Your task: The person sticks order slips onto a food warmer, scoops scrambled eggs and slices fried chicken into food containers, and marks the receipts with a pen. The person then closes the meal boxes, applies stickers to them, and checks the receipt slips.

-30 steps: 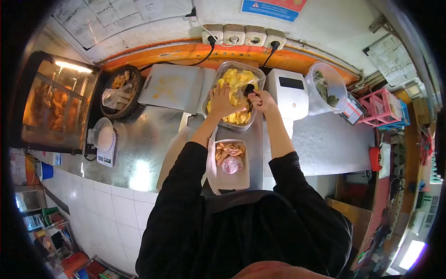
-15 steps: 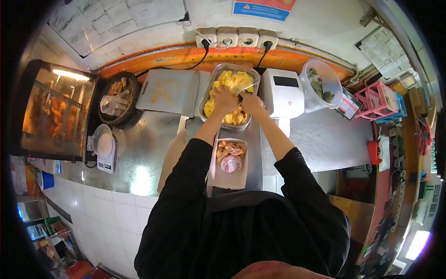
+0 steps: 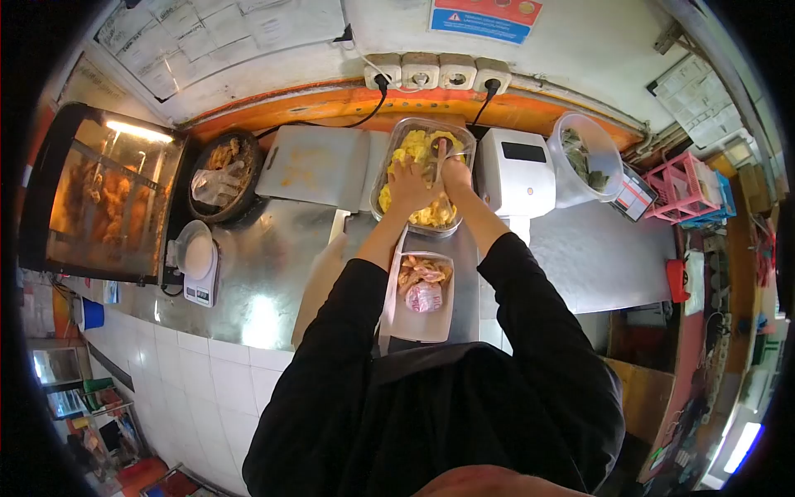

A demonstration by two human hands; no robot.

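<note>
Saw the left hand (image 3: 409,190), fingers spread wide over yellow food (image 3: 418,145) in a tub (image 3: 438,232); couldn't tell what the right hand (image 3: 457,176) gripped.

Dark utensil (image 3: 450,145) — largely hidden half a second ago — visible again

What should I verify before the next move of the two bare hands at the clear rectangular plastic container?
1. Clear rectangular plastic container on the shiny metal counter: ok.
2. Bare left hand at the lumpy yellow food: ok, fingers spread.
3. Bare right hand, firm grip: cannot tell; its fingers are mostly hidden.
4. Pale rectangular box open: ok, brown pieces inside.
5. White digital scale, readable display: not ok, too small here.
</note>
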